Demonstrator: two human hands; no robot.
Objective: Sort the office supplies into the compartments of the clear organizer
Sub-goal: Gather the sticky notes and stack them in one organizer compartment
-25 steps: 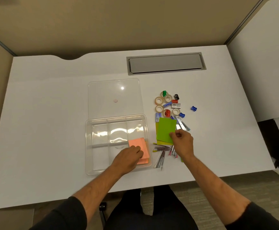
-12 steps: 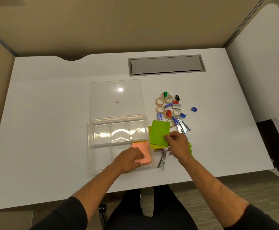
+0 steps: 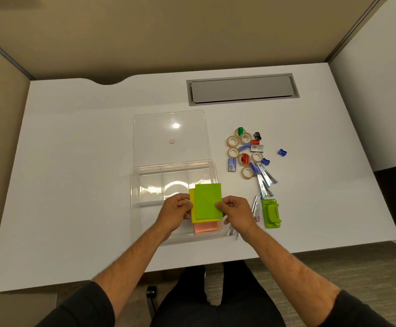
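Observation:
The clear organizer (image 3: 135, 185) sits at the desk's front middle, with three small compartments along its far side. Both hands hold a stack of green sticky notes (image 3: 207, 200) with a yellow pad (image 3: 193, 208) under it, above the organizer's right front compartment. My left hand (image 3: 175, 212) grips the stack's left edge and my right hand (image 3: 236, 212) pinches its right edge. An orange pad (image 3: 206, 227) lies in that compartment beneath them.
The organizer's clear lid (image 3: 171, 138) lies flat behind it. To the right lie several tape rolls (image 3: 233, 140), sharpeners (image 3: 282, 152), staple boxes (image 3: 232, 165), staplers (image 3: 264, 182) and a green hole punch (image 3: 271, 213). A grey cable hatch (image 3: 241, 88) sits at the back.
My right hand carried the green and yellow pads left from the pile to above the organizer. My left hand left the orange pad and took hold of the stack's left edge.

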